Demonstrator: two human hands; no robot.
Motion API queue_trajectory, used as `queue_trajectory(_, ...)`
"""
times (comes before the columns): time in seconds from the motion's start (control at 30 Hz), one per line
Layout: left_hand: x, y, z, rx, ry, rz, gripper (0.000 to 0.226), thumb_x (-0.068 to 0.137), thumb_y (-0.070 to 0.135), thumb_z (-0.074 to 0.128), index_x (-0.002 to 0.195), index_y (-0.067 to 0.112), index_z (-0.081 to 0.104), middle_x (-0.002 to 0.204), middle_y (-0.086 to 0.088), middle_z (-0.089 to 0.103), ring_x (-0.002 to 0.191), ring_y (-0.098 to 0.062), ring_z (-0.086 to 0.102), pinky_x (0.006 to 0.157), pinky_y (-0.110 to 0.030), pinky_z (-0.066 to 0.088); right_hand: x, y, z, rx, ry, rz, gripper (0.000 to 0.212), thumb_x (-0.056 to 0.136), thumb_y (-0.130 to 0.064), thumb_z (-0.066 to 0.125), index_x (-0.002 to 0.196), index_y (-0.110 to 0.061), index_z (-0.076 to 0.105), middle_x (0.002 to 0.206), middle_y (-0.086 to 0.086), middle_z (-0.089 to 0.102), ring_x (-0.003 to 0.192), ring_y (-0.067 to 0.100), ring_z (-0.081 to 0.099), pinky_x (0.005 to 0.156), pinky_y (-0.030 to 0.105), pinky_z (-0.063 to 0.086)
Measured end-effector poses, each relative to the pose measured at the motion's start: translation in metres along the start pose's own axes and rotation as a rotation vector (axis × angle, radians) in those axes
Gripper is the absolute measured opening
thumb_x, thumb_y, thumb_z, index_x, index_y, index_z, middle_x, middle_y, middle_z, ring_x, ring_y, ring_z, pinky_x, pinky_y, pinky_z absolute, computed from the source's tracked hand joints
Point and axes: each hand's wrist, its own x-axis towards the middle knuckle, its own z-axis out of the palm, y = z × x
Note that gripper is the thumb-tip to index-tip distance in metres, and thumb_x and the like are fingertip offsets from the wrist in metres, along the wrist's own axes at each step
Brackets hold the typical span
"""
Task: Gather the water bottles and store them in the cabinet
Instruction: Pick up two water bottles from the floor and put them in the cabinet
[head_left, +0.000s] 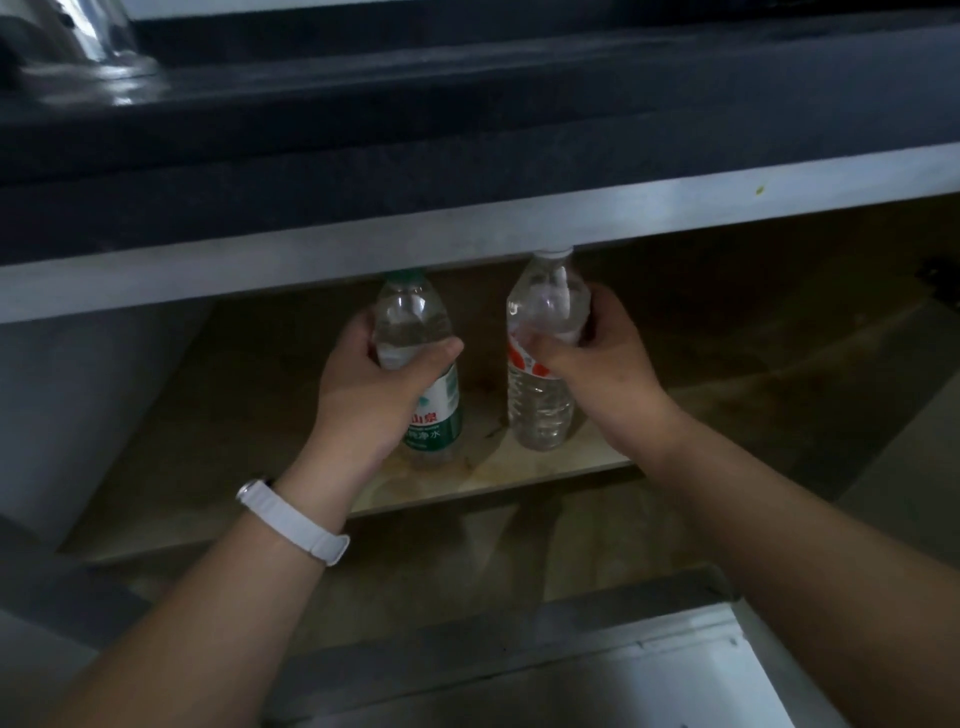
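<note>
Plastic, clear and full of water, is what both of my hands hold, one bottle each, inside the open cabinet (467, 236). My left hand (363, 389) wraps around the upper body of the green-labelled bottle (439, 423), thumb across its front and fingers curled behind it. My right hand (605, 371) grips the red-labelled bottle (540, 410) at its shoulder, thumb pressing the front just above the label. The two bottles stand upright side by side near the front edge of the wooden shelf (524, 470), close together but not touching, with a strip of bare shelf between them. Their bases seem to rest on the shelf, though the dim light keeps me from being sure. The green cap of the left bottle is half hidden behind the cabinet's pale top rail, and the white cap of the right bottle sits just under that rail. My hands are apart, each clamped on its own bottle. On my left wrist is a white watch band (293, 519). Above the cabinet runs a dark countertop (415, 130), with a blurred glass object (104, 47) at its far left corner. A white panel (675, 680) lies below my right forearm.
</note>
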Motion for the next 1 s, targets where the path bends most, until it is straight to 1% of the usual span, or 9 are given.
queue_trajectory(0.1, 0.002, -0.013, 0.001, -0.021, -0.001, -0.016, 0.055, 0.074, 0.036, 0.084, 0.122, 0.041, 0.057, 0.12, 0.017, 0.064, 0.116, -0.011, 0.06, 0.094, -0.036, 0.051, -0.007, 0.022, -0.001, -0.042, -0.062, 0.062, 0.062, 0.075, -0.027, 0.084, 0.121, -0.042, 0.046, 0.104, -0.022, 0.061, 0.087, -0.011, 0.06, 0.066, 0.01, 0.045)
queue_trajectory(0.27, -0.006, -0.057, 0.001, 0.07, -0.027, 0.024, 0.066, 0.071, 0.028, 0.089, 0.122, 0.043, 0.05, 0.121, 0.019, 0.063, 0.113, -0.007, 0.061, 0.096, -0.036, 0.054, -0.023, 0.055, -0.005, -0.079, -0.061, 0.09, 0.086, 0.073, -0.027, 0.085, 0.141, -0.034, 0.033, 0.109, -0.025, 0.059, 0.089, -0.024, 0.056, 0.06, 0.003, 0.047)
queue_trajectory(0.33, -0.008, -0.073, 0.002, 0.1, -0.022, 0.047, 0.064, 0.072, 0.024, 0.088, 0.12, 0.043, 0.049, 0.12, 0.02, 0.063, 0.113, -0.006, 0.062, 0.096, -0.033, 0.054, -0.024, 0.062, -0.004, -0.101, -0.032, 0.093, 0.082, 0.072, -0.03, 0.085, 0.139, -0.032, 0.038, 0.109, -0.024, 0.06, 0.091, -0.018, 0.059, 0.065, 0.007, 0.049)
queue_trajectory(0.43, -0.008, -0.082, 0.003, 0.09, -0.026, 0.057, 0.066, 0.075, 0.021, 0.086, 0.126, 0.04, 0.05, 0.119, 0.023, 0.062, 0.112, 0.001, 0.06, 0.09, -0.019, 0.049, -0.023, 0.065, -0.003, -0.159, -0.001, 0.078, 0.077, 0.071, -0.036, 0.083, 0.136, -0.034, 0.042, 0.107, -0.024, 0.06, 0.092, -0.012, 0.058, 0.074, 0.013, 0.049)
queue_trajectory(0.63, 0.007, -0.076, 0.004, 0.096, 0.041, 0.012, 0.063, 0.074, 0.021, 0.087, 0.124, 0.037, 0.054, 0.112, 0.022, 0.063, 0.105, 0.0, 0.061, 0.091, -0.025, 0.05, -0.006, 0.06, 0.004, -0.199, 0.015, 0.085, 0.065, 0.073, -0.03, 0.084, 0.121, -0.041, 0.041, 0.094, -0.028, 0.055, 0.075, -0.02, 0.053, 0.051, 0.002, 0.041)
queue_trajectory(0.7, 0.019, -0.073, 0.003, 0.116, 0.054, 0.018, 0.063, 0.074, 0.021, 0.087, 0.127, 0.035, 0.055, 0.12, 0.017, 0.064, 0.111, -0.006, 0.061, 0.094, -0.029, 0.051, 0.006, 0.058, 0.007, -0.188, 0.018, 0.088, 0.065, 0.074, -0.028, 0.084, 0.121, -0.04, 0.041, 0.092, -0.027, 0.054, 0.073, -0.018, 0.053, 0.051, 0.003, 0.04)
queue_trajectory(0.77, 0.032, -0.07, 0.003, 0.109, 0.048, 0.037, 0.065, 0.074, 0.019, 0.087, 0.131, 0.029, 0.056, 0.124, 0.013, 0.064, 0.114, -0.008, 0.061, 0.09, -0.024, 0.051, 0.02, 0.056, 0.012, -0.185, 0.014, 0.067, 0.063, 0.076, -0.026, 0.083, 0.125, -0.036, 0.044, 0.094, -0.026, 0.054, 0.077, -0.014, 0.052, 0.057, 0.006, 0.041)
queue_trajectory(0.87, 0.052, -0.066, 0.003, 0.105, 0.065, 0.042, 0.063, 0.075, 0.015, 0.086, 0.13, 0.024, 0.057, 0.124, 0.011, 0.064, 0.111, -0.008, 0.061, 0.086, -0.021, 0.048, 0.045, 0.051, 0.023, -0.218, 0.043, 0.016, 0.065, 0.075, -0.024, 0.083, 0.128, -0.028, 0.046, 0.1, -0.023, 0.054, 0.083, -0.009, 0.052, 0.055, 0.004, 0.039)
queue_trajectory(1.0, 0.069, -0.07, 0.004, 0.112, 0.063, 0.056, 0.057, 0.075, 0.014, 0.086, 0.124, 0.025, 0.059, 0.12, 0.009, 0.065, 0.107, -0.008, 0.061, 0.088, -0.023, 0.048, 0.069, 0.055, 0.036, -0.256, 0.073, -0.023, 0.069, 0.074, -0.022, 0.084, 0.133, -0.017, 0.048, 0.128, -0.003, 0.06, 0.112, 0.009, 0.055, 0.073, 0.01, 0.037)
